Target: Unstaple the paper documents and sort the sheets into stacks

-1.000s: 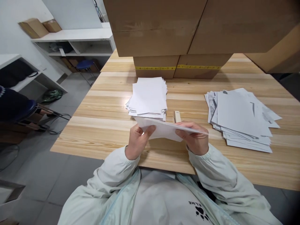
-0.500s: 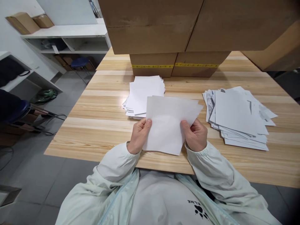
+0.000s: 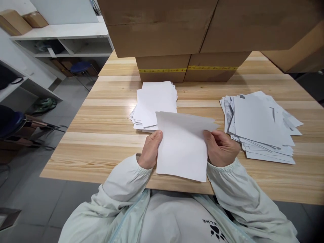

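White sheets of paper [image 3: 181,148] are held up between my hands, close to the table's front edge. My left hand [image 3: 151,148] is closed on their left edge, thumb in front and fingers behind. My right hand [image 3: 221,146] pinches the upper right side, where the sheets' corners fan apart slightly. How many sheets there are I cannot tell. Just beyond, partly covered by them, lies a stack of white paper [image 3: 157,101]. A looser, wider pile of paper [image 3: 260,121], some of it printed, sits to the right of my right hand.
Large cardboard boxes [image 3: 162,30] stand at the back of the wooden table [image 3: 101,135], the upper ones overhanging the lower. Another box [image 3: 296,50] is at the far right. Left of the table are white shelves [image 3: 65,32], a blue stool [image 3: 81,66] and cables on the floor.
My right hand has moved to the right and slightly down along the paper. The sheets are held lower and flatter toward me, while my left hand keeps its grip. The view has shifted slightly.
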`<state>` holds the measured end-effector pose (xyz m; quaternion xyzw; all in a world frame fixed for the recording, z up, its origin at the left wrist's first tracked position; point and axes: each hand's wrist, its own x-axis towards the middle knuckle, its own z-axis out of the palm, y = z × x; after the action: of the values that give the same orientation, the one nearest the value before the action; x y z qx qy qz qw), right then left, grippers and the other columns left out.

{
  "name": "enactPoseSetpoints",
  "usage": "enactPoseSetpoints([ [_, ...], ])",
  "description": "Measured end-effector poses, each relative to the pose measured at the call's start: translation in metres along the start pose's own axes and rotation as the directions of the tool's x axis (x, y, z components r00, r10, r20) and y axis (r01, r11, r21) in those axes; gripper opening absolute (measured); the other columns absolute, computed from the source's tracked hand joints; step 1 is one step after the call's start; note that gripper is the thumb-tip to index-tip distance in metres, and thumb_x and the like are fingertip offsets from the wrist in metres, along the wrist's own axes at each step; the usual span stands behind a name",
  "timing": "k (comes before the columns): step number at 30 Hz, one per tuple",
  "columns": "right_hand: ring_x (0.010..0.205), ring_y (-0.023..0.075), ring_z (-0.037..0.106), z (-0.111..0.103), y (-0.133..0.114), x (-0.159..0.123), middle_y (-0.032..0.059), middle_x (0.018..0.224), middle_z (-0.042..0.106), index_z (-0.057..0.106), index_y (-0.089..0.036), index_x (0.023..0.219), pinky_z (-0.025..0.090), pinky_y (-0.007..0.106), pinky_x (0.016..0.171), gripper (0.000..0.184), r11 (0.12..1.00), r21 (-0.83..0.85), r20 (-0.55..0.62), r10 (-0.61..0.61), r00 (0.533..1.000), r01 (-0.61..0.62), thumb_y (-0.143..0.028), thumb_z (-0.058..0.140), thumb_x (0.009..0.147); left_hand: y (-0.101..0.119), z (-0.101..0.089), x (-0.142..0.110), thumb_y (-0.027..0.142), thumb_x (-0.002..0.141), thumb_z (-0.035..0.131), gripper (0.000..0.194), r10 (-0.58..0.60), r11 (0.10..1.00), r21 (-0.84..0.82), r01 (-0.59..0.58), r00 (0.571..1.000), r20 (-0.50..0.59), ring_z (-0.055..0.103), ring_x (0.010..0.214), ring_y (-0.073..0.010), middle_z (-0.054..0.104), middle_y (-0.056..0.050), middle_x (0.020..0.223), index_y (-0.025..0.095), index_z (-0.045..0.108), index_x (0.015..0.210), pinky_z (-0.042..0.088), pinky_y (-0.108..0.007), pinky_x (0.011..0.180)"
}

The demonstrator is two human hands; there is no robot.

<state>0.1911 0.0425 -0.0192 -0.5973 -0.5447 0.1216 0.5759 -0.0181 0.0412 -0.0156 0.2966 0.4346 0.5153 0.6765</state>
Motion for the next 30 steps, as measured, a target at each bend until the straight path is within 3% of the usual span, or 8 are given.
enactPoseSetpoints([
  [9, 0.048, 0.0089, 0.054, 0.000, 0.004, 0.004, -0.0025, 0.059, 0.064, 0.069, -0.017, 0.073, 0.042, 0.022, 0.046, 0.018, 1.000, -0.027, -0.123, 0.002, 0.992, -0.005, -0.030, 0.082, 0.071, 0.000, 0.002, -0.004, 0.051, 0.078, 0.075, 0.038, -0.002, 0.998, -0.069, -0.001, 0.999, -0.038, 0.069, 0.078, -0.0183, 0.074, -0.004, 0.084, 0.015, 0.068, 0.089, 0.055, -0.029, 0.071],
  [12, 0.045, 0.0056, 0.049, -0.010, 0.008, 0.020, -0.0067, 0.054, 0.057, 0.065, -0.018, 0.071, 0.038, 0.019, 0.043, 0.021, 0.987, 0.148, -0.237, 0.092, 0.967, -0.058, -0.027, 0.084, 0.067, -0.001, -0.002, 0.000, 0.048, 0.078, 0.076, 0.035, 0.048, 0.995, -0.084, -0.056, 0.994, -0.100, 0.070, 0.084, -0.0190, 0.075, -0.004, 0.089, 0.016, 0.070, 0.091, 0.056, -0.029, 0.076],
  [15, 0.037, 0.0010, 0.037, -0.031, 0.017, 0.043, -0.0106, 0.054, 0.052, 0.059, -0.020, 0.067, 0.032, 0.015, 0.039, 0.024, 0.883, 0.434, -0.014, 0.204, 0.979, -0.177, -0.035, 0.074, 0.078, -0.001, -0.005, 0.004, 0.049, 0.075, 0.079, 0.040, 0.106, 0.990, -0.080, -0.119, 0.983, -0.150, 0.070, 0.089, -0.0198, 0.076, -0.005, 0.091, 0.016, 0.071, 0.096, 0.056, -0.029, 0.078],
  [18, 0.031, -0.0042, 0.006, -0.049, 0.019, 0.058, -0.0137, 0.052, 0.045, 0.053, -0.019, 0.059, 0.008, 0.013, 0.033, 0.040, 0.830, 0.446, 0.243, 0.249, 0.938, -0.336, -0.039, 0.046, 0.093, 0.000, -0.007, 0.004, 0.051, 0.073, 0.079, 0.040, 0.098, 0.993, -0.058, -0.107, 0.986, -0.131, 0.070, 0.086, -0.0202, 0.075, -0.005, 0.086, 0.016, 0.070, 0.091, 0.056, -0.029, 0.076],
  [20, 0.035, -0.0041, -0.011, -0.053, 0.015, 0.061, -0.0161, 0.050, 0.031, 0.048, -0.017, 0.057, -0.009, 0.016, 0.037, 0.045, 0.798, 0.419, 0.281, 0.339, 0.898, -0.433, -0.033, 0.029, 0.095, 0.000, -0.007, 0.004, 0.052, 0.074, 0.078, 0.040, 0.077, 0.996, -0.036, -0.081, 0.992, -0.100, 0.070, 0.083, -0.0199, 0.074, -0.004, 0.082, 0.016, 0.068, 0.088, 0.057, -0.030, 0.074],
  [22, 0.035, -0.0045, -0.016, -0.051, 0.009, 0.060, -0.0166, 0.052, 0.022, 0.046, -0.015, 0.059, -0.015, 0.018, 0.041, 0.044, 0.735, 0.424, 0.305, 0.434, 0.848, -0.529, -0.028, 0.021, 0.093, 0.000, -0.008, 0.004, 0.053, 0.075, 0.076, 0.040, 0.086, 0.996, -0.017, -0.087, 0.992, -0.091, 0.069, 0.079, -0.0187, 0.072, -0.003, 0.079, 0.016, 0.066, 0.085, 0.056, -0.029, 0.070],
  [26, 0.035, -0.0044, -0.016, -0.043, 0.003, 0.058, -0.0171, 0.051, 0.023, 0.046, -0.016, 0.060, -0.018, 0.019, 0.040, 0.039, 0.636, 0.510, 0.301, 0.499, 0.812, -0.580, -0.029, 0.030, 0.093, -0.002, -0.008, 0.006, 0.056, 0.074, 0.076, 0.043, 0.123, 0.992, -0.005, -0.124, 0.988, -0.096, 0.068, 0.074, -0.0173, 0.071, -0.003, 0.077, 0.017, 0.066, 0.086, 0.054, -0.027, 0.065],
  [30, 0.035, -0.0020, -0.014, -0.044, 0.011, 0.060, -0.0154, 0.050, 0.025, 0.051, -0.018, 0.064, -0.012, 0.018, 0.038, 0.045, 0.612, 0.502, 0.308, 0.535, 0.787, -0.612, -0.026, 0.020, 0.096, -0.003, -0.008, 0.007, 0.058, 0.072, 0.077, 0.046, 0.118, 0.993, 0.005, -0.118, 0.989, -0.092, 0.069, 0.078, -0.0193, 0.073, -0.005, 0.080, 0.017, 0.067, 0.091, 0.055, -0.029, 0.068],
])
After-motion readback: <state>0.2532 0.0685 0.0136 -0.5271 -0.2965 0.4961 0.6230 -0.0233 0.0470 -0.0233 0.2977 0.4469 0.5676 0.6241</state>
